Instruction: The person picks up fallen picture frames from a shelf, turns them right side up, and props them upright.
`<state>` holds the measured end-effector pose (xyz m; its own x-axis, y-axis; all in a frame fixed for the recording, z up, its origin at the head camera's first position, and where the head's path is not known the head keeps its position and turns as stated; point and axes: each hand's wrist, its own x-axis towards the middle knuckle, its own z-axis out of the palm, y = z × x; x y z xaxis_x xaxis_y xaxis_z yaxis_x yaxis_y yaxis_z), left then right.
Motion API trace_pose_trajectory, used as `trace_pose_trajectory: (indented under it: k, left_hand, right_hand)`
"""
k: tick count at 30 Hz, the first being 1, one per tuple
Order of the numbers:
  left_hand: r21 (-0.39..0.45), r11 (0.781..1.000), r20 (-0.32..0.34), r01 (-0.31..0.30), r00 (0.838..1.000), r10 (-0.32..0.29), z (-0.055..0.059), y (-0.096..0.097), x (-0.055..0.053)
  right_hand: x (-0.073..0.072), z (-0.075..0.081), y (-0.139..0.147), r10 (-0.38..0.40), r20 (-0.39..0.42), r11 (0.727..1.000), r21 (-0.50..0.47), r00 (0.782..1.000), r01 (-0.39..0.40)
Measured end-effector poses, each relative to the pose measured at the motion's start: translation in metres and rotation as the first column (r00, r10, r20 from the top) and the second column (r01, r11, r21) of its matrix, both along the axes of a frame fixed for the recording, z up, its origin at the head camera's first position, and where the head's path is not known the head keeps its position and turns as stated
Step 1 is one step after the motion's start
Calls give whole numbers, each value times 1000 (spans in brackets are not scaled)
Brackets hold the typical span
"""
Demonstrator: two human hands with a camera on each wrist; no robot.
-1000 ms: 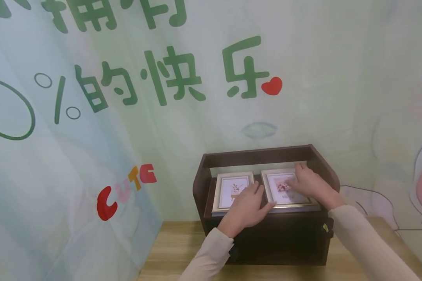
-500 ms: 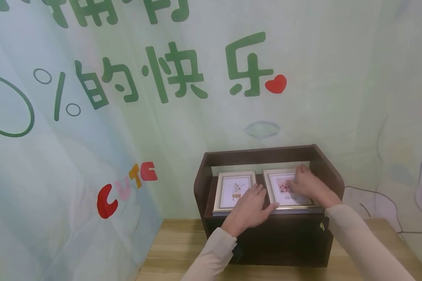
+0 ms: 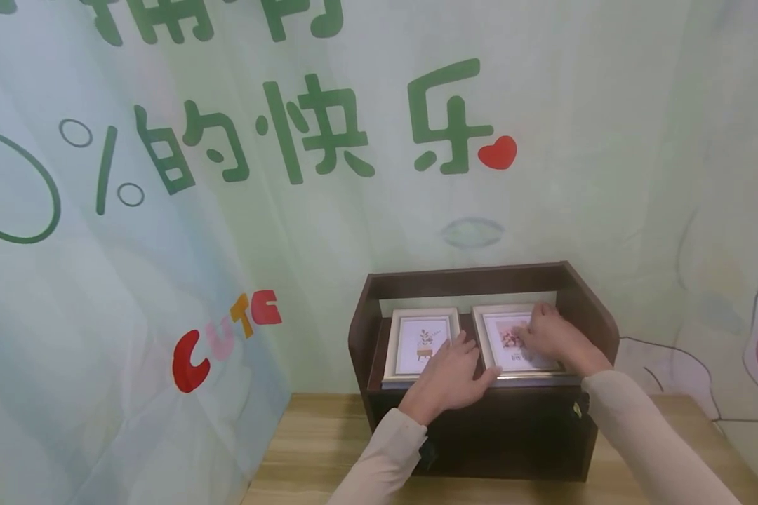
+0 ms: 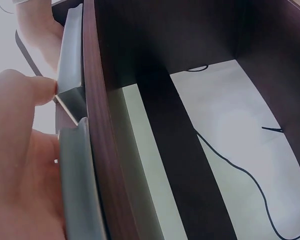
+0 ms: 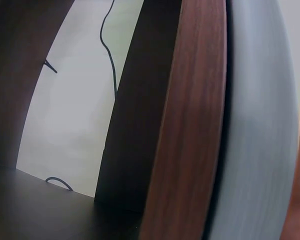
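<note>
Two picture frames with pale gold borders lie side by side, face up, on a dark brown wooden shelf unit [image 3: 455, 282]. The left picture frame [image 3: 404, 351] shows a potted plant; the right picture frame [image 3: 491, 351] shows pink flowers. My left hand [image 3: 445, 375] lies across the plant frame's right side with fingers extended, its thumb at the flower frame's front left corner. My right hand [image 3: 556, 337] rests on the flower frame's back right part, thumb over the picture and fingers bent near the border. Its fingertips are partly hidden. In the left wrist view, the left thumb [image 4: 42, 90] touches a frame's edge.
The shelf unit stands on a light wood table [image 3: 322, 421] against a printed cloth backdrop [image 3: 322, 231]. Its raised sides and back rail enclose the frames. A thin black cable [image 4: 240, 170] hangs behind the unit's open lower part.
The right hand's fingers have bent and drawn in at the flower frame's back right corner. The left hand stays nearly in place. The head view has shifted slightly.
</note>
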<state>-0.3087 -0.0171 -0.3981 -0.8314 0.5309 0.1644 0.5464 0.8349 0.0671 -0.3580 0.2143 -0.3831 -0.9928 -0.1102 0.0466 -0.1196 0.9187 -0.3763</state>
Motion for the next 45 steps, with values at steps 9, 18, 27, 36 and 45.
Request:
trace_pose_trajectory:
  k: [9, 18, 27, 36, 45]
  left_hand:
    - [2, 1000, -2, 18, 1000, -18, 1, 1, 0]
    - [1, 999, 7, 48, 999, -48, 3, 0, 4]
    - [44, 997, 17, 70, 997, -71, 5, -10, 17]
    - [321, 947, 109, 11, 993, -48, 1, -11, 24]
    - [561, 828, 141, -9, 986, -84, -2, -10, 26]
  right_hand:
    - [2, 2, -1, -10, 25, 1000, -17, 1000, 10]
    - [7, 8, -3, -46, 14, 992, -118, 999, 48]
    - [14, 33, -3, -50, -32, 993, -111, 998, 46]
    - [20, 42, -3, -66, -51, 979, -197, 997, 55]
    - [29, 58, -2, -128, -289, 967, -248, 949, 55]
